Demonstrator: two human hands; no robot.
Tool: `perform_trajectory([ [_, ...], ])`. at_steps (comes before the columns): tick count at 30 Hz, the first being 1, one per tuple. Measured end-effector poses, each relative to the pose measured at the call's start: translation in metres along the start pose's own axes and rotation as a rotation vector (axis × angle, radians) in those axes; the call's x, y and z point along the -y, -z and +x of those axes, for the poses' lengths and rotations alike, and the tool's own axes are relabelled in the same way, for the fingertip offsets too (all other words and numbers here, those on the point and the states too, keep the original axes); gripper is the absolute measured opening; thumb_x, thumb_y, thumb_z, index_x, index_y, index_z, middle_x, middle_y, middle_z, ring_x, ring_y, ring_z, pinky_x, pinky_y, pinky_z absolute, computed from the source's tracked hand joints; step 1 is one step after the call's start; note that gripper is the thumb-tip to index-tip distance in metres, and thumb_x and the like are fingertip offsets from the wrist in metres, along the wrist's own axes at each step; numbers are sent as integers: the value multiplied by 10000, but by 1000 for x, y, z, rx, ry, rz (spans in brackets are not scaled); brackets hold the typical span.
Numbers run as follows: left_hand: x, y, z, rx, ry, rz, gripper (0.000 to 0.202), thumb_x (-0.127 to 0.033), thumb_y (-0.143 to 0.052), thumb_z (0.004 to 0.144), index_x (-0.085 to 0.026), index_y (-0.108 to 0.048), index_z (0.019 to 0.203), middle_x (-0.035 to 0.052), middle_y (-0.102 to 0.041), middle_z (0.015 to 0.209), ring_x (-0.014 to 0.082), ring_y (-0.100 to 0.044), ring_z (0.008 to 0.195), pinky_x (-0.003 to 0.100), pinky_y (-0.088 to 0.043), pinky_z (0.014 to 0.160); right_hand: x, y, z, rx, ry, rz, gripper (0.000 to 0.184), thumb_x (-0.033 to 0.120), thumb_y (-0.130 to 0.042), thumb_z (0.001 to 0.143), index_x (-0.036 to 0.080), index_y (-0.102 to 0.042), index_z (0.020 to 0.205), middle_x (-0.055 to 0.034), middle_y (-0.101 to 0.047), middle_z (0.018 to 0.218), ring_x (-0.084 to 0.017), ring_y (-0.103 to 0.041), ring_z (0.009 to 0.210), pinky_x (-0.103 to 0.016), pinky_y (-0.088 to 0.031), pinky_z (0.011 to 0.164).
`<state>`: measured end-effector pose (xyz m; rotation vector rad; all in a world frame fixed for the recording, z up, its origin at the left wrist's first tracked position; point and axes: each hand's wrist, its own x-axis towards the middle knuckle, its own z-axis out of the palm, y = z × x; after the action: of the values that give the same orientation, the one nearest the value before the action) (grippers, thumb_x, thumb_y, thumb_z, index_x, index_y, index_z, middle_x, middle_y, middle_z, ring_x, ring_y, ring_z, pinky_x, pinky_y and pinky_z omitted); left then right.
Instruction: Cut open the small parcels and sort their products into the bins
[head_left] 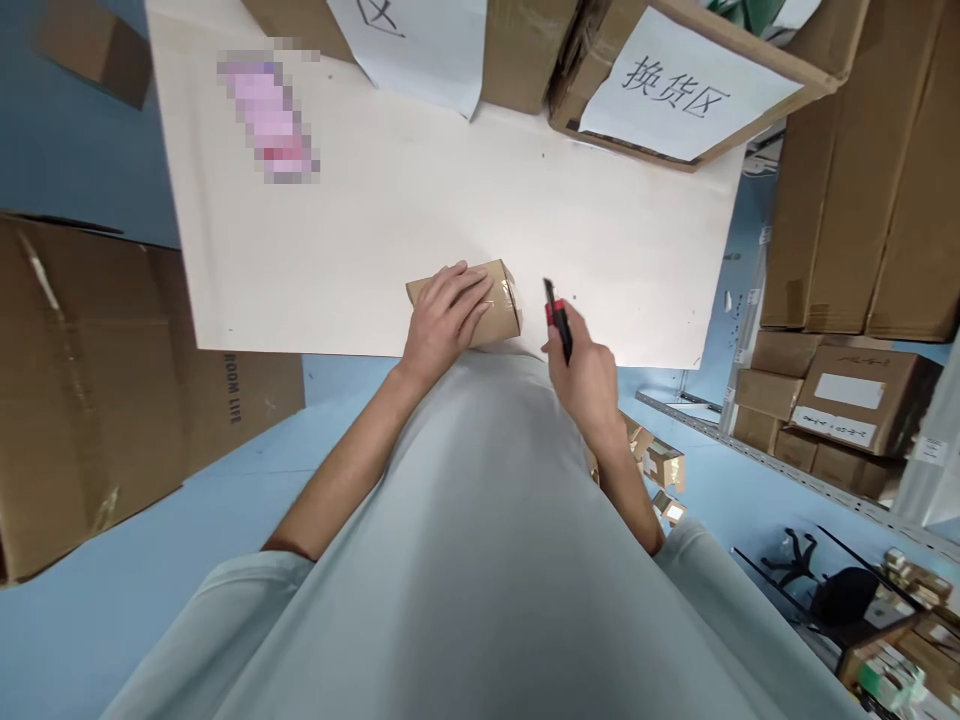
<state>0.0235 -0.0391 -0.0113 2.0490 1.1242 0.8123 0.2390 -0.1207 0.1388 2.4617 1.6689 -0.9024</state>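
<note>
Near the front edge of the white table (pixel 360 220) lies a small brown cardboard box (pixel 498 318), with clear tape shining at its right end. My left hand (pixel 448 312) grips it from above, fingers laid across its top and covering part of it. To the right of the box, my right hand (pixel 585 375) is closed round a red and black utility knife (pixel 559 325). The knife's tip points up and away from me, a short gap from the box's taped end. My palm hides the knife's lower end.
Two cardboard boxes with paper signs stand at the table's back, the right one (pixel 690 90) open-topped. A pixelated pink item (pixel 270 115) lies at back left. A large carton (pixel 97 380) stands left of the table; a shelf with cartons (pixel 862 400) stands right.
</note>
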Motion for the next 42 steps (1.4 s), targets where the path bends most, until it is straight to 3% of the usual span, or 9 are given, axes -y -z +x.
perform_trajectory([
  [3, 11, 23, -25, -34, 49, 40, 534, -574, -451, 1207, -307, -642, 1629, 123, -735, 1558, 327, -569, 1622, 609, -399, 1394, -24, -30, 40, -77, 11, 280, 453, 510, -358, 1222, 241, -597, 1496, -101, -870, 1216, -264, -831, 834, -385, -631, 839],
  [8, 21, 47, -63, -67, 168, 95, 588, -577, -395, 1213, -270, -626, 1658, 146, -717, 1606, 330, -598, 1585, 578, -462, 1344, -48, -92, 101, 90, -79, 576, 431, 644, -482, 1167, 227, -588, 1153, -46, -814, 887, -191, -764, 607, -287, -573, 620],
  [13, 18, 52, -86, -169, 293, 111, 501, -513, -425, 1217, -343, -665, 1623, 129, -695, 1643, 345, -620, 1526, 633, -474, 1293, -50, -116, 105, 111, -59, 731, 483, 749, -522, 1117, 267, -512, 1084, -48, -811, 1012, -166, -764, 602, -269, -557, 549],
  [17, 11, 55, -88, -185, 334, 87, 482, -516, -458, 1212, -327, -677, 1598, 136, -669, 1672, 340, -667, 1473, 621, -508, 1261, -44, -120, 104, 136, -84, 725, 446, 708, -542, 1127, 269, -510, 1054, 22, -710, 772, -209, -794, 616, -265, -545, 529],
  [22, 2, 52, -79, -215, 383, 71, 549, -611, -462, 1200, -290, -695, 1580, 124, -671, 1672, 329, -672, 1514, 584, -511, 1304, -43, -118, 102, 97, -65, 734, 524, 790, -537, 1097, 266, -538, 1087, 64, -647, 673, -221, -801, 608, -257, -529, 509],
  [28, 1, 15, -54, -174, 500, -241, 727, -749, -585, 1118, -228, -683, 1615, 144, -664, 1677, 306, -665, 1533, 475, -626, 1219, -70, -90, 84, -82, -35, 593, 581, 815, -453, 1088, 257, -580, 1189, 51, -697, 724, -209, -798, 627, -278, -547, 588],
  [36, 24, -14, -34, -81, 555, -408, 666, -628, -728, 1062, -256, -672, 1612, 129, -742, 1572, 309, -750, 1401, 460, -695, 1111, -89, -65, 74, -95, 4, 445, 596, 767, -371, 1130, 246, -620, 1276, 30, -713, 731, -240, -793, 677, -323, -578, 701],
  [38, 29, -15, -35, -72, 559, -414, 684, -580, -757, 1048, -285, -623, 1650, 130, -726, 1592, 326, -744, 1413, 459, -708, 1074, -85, -55, 74, -107, 48, 326, 576, 708, -343, 1160, 242, -648, 1310, -29, -770, 846, -264, -801, 770, -352, -595, 768],
  [42, 32, -16, -37, -68, 558, -409, 598, -538, -751, 1040, -290, -675, 1578, 137, -701, 1610, 337, -750, 1388, 435, -721, 994, -63, -32, 76, -116, 220, 8, 493, 471, -338, 1193, 223, -664, 1468, -176, -792, 1343, -351, -765, 1172, -427, -595, 933],
])
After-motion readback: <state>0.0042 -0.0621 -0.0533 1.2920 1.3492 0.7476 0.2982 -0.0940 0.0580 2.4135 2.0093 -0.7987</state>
